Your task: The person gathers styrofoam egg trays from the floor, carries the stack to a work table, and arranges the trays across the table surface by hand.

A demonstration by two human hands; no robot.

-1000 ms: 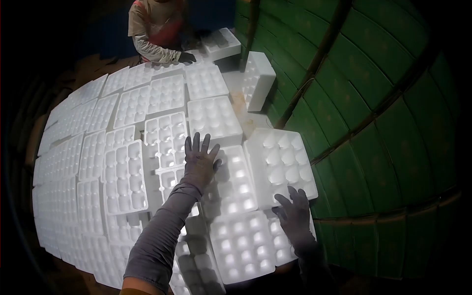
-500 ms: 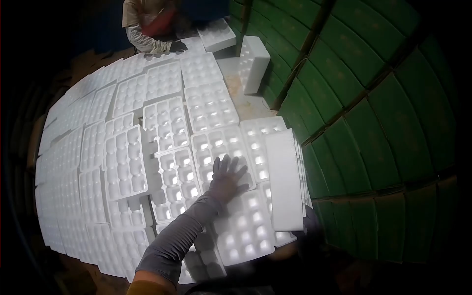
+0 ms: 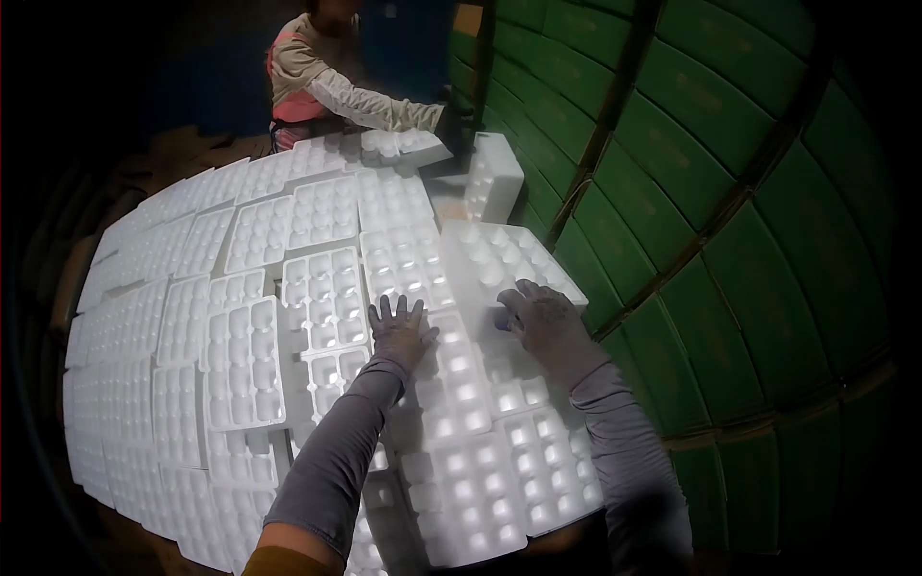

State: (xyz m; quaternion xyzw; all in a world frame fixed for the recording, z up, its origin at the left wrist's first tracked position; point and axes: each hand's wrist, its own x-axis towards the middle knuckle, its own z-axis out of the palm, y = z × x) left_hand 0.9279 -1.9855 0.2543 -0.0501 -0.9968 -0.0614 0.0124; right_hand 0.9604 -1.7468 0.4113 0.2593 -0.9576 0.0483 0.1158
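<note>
White foam trays (image 3: 240, 360) with rows of rounded hollows lie side by side and overlapping in front of me. My left hand (image 3: 399, 331), in a grey glove, rests on them with its fingers spread, holding nothing. My right hand (image 3: 549, 326), also gloved, is at the near edge of a foam tray (image 3: 509, 254) whose rounded bumps face up. Its fingers are curled over that edge, and the fingertips are partly hidden. This tray lies on the right side of the spread, close to the green stacks.
Green boxes (image 3: 672, 173) are stacked like a wall along the right. A thick white foam piece (image 3: 495, 178) stands upright near them. At the far end, a person (image 3: 336, 86) reaches an arm across the trays towards the green boxes. Cardboard-coloured material lies at the far left.
The foam tray that stood on edge at the right now lies farther forward, bumps up, with my right hand on it. My left hand has shifted slightly left. The other person's arm has stretched rightward.
</note>
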